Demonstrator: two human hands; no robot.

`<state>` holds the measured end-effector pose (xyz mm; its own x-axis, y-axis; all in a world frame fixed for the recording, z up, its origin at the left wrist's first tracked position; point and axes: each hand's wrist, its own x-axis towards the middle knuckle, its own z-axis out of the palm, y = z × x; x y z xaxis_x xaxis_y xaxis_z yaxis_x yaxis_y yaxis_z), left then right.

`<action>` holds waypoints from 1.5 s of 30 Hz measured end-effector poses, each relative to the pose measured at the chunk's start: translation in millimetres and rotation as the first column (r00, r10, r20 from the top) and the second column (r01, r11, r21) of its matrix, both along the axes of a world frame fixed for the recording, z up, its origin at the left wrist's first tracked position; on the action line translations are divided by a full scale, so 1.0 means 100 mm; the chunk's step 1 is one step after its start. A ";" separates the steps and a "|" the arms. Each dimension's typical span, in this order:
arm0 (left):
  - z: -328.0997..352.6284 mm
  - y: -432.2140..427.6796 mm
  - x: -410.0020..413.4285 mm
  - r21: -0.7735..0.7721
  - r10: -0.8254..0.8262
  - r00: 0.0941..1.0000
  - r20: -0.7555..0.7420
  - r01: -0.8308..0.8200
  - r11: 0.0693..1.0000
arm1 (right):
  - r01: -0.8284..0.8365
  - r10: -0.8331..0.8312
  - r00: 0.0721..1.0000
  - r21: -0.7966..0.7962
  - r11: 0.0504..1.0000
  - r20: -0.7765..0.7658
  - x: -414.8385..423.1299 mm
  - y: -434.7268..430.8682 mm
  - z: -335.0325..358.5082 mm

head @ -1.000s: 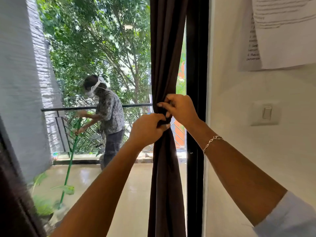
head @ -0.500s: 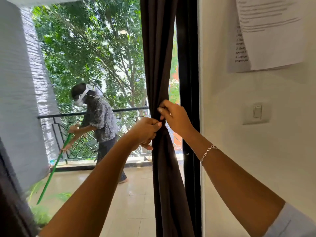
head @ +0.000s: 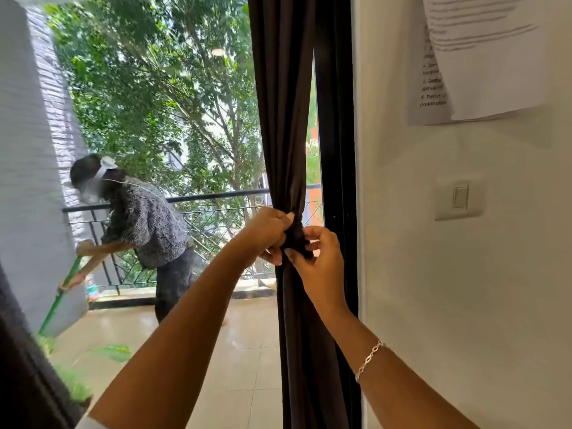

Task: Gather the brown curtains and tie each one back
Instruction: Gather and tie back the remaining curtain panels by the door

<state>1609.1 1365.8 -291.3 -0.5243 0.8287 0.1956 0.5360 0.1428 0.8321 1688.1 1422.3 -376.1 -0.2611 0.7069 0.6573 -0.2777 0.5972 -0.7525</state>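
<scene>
**Both hands on curtain knot**

White wall [head: 464, 274] fills the right side. Brown curtain [head: 283, 119] hangs gathered at centre, just left of black door frame [head: 335, 119]. Person [head: 148, 230] on far balcony, left, bent over a green handle [head: 58, 301]. Papers [head: 483, 57] on wall, top right. Left hand [head: 266, 230] clamped on knot [head: 295, 235] in the curtain from the left. Right hand [head: 318, 258] pinches same knot from the right. Light switch [head: 459, 196] right of frame. Bracelet [head: 370, 359] on right wrist.
</scene>
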 end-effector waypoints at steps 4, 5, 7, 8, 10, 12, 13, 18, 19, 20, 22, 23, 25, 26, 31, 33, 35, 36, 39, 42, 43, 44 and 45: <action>0.01 -0.03 -0.04 -0.005 -0.041 0.999 0.031 0.041 0.999 | 0.072 -0.073 0.997 0.071 0.995 0.010 0.02 0.03 0.07; 0.02 -0.04 -0.05 -0.003 -0.043 0.998 0.036 0.043 0.999 | 0.075 -0.077 0.997 0.089 0.993 0.017 0.03 0.03 0.08; 0.02 -0.07 -0.07 0.002 -0.041 0.998 0.049 0.041 0.999 | 0.042 -0.047 0.997 0.080 0.996 0.056 0.02 0.04 0.08; 0.02 -0.08 -0.07 0.004 -0.040 0.997 0.059 0.040 0.999 | 0.003 -0.005 0.997 0.034 0.999 0.072 0.03 0.05 0.09; 0.01 -0.10 -0.08 0.014 -0.040 0.997 0.065 0.039 0.999 | -0.125 0.129 0.991 -0.124 0.984 0.021 0.06 0.04 0.13; 0.00 -0.12 -0.09 0.033 -0.031 0.998 0.054 0.029 0.999 | -0.268 0.255 0.963 -0.260 0.928 -0.083 0.09 0.02 0.17; 0.00 -0.12 -0.09 0.043 -0.028 0.999 0.042 0.026 0.999 | -0.313 0.295 0.950 -0.290 0.904 -0.105 0.09 0.00 0.19; -0.03 -0.13 -0.08 0.059 -0.058 0.998 -0.001 0.058 0.997 | -0.363 0.367 0.929 -0.338 0.868 -0.056 0.08 -0.01 0.29; -0.03 -0.15 -0.09 0.063 -0.083 0.996 0.011 0.082 0.995 | -0.360 0.362 0.930 -0.336 0.870 -0.060 0.09 0.00 0.32; -0.04 -0.17 -0.10 0.064 -0.116 0.993 0.027 0.114 0.991 | -0.356 0.355 0.933 -0.319 0.879 -0.062 0.11 0.02 0.32; -0.09 -0.20 -0.12 0.092 -0.162 0.987 0.006 0.161 0.983 | -0.309 0.311 0.950 -0.231 0.922 -0.029 0.15 0.07 0.32; -0.13 -0.20 -0.12 0.134 -0.151 0.986 -0.068 0.159 0.978 | -0.273 0.277 0.961 -0.173 0.946 -0.004 0.16 0.10 0.32; -0.26 -0.19 -0.08 0.302 -0.003 0.948 -0.319 0.105 0.948 | -0.189 0.193 0.979 -0.063 0.980 0.062 0.19 0.15 0.34; -0.33 -0.18 -0.07 0.424 0.113 0.910 -0.398 0.074 0.903 | -0.142 0.142 0.985 -0.012 0.990 0.098 0.20 0.18 0.35; -0.42 -0.19 -0.06 0.638 0.390 0.817 -0.425 -0.035 0.769 | -0.028 0.005 0.983 0.124 0.992 0.183 0.26 0.26 0.39; -0.38 -0.18 -0.08 0.619 0.407 0.786 -0.465 -0.040 0.784 | -0.027 0.005 0.980 0.110 0.994 0.197 0.26 0.32 0.40; -0.37 -0.16 -0.08 0.623 0.430 0.773 -0.466 -0.058 0.780 | -0.042 0.029 0.981 0.063 0.997 0.194 0.25 0.35 0.43; -0.37 -0.16 -0.08 0.637 0.437 0.782 -0.444 -0.068 0.768 | -0.055 0.048 0.982 0.031 0.998 0.185 0.25 0.37 0.44; -0.42 -0.15 -0.06 0.696 0.462 0.832 -0.307 -0.134 0.705 | -0.120 0.130 0.983 -0.083 0.989 0.127 0.27 0.42 0.44; -0.46 -0.12 -0.11 0.719 0.376 0.921 -0.106 -0.190 0.669 | -0.157 0.171 0.983 -0.177 0.972 0.064 0.30 0.47 0.48; -0.47 -0.09 -0.12 0.727 0.323 0.946 -0.028 -0.203 0.656 | -0.159 0.173 0.984 -0.205 0.966 0.051 0.30 0.49 0.49; -0.48 -0.06 -0.13 0.738 0.287 0.957 0.046 -0.226 0.636 | -0.166 0.181 0.983 -0.234 0.958 0.043 0.29 0.50 0.51; -0.50 -0.04 -0.14 0.750 0.269 0.958 0.104 -0.253 0.612 | -0.183 0.199 0.979 -0.269 0.946 0.035 0.27 0.50 0.51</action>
